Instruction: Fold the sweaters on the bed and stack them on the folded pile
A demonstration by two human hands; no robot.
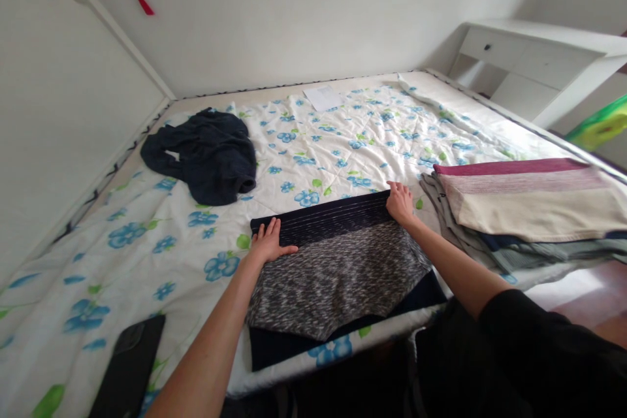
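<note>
A folded knit sweater (337, 271), speckled grey with a dark navy band along its far side, lies at the bed's front edge. My left hand (267, 243) rests on the band's left end, fingers spread and thumb pointing right. At the band's far right corner, my right hand (400, 201) presses down on the fabric, with its index finger stretched out and the other fingers slightly bent. Dark navy cloth shows below the speckled part. Neither hand lifts the sweater off the bed.
Right of the sweater is a stack of folded clothes (529, 209), a cream and maroon one on top. A crumpled dark garment (210, 157) lies back left, a black phone (130, 366) front left. Paper (323, 98) lies on the flowered bedsheet (313, 170). White furniture (533, 59) stands back right.
</note>
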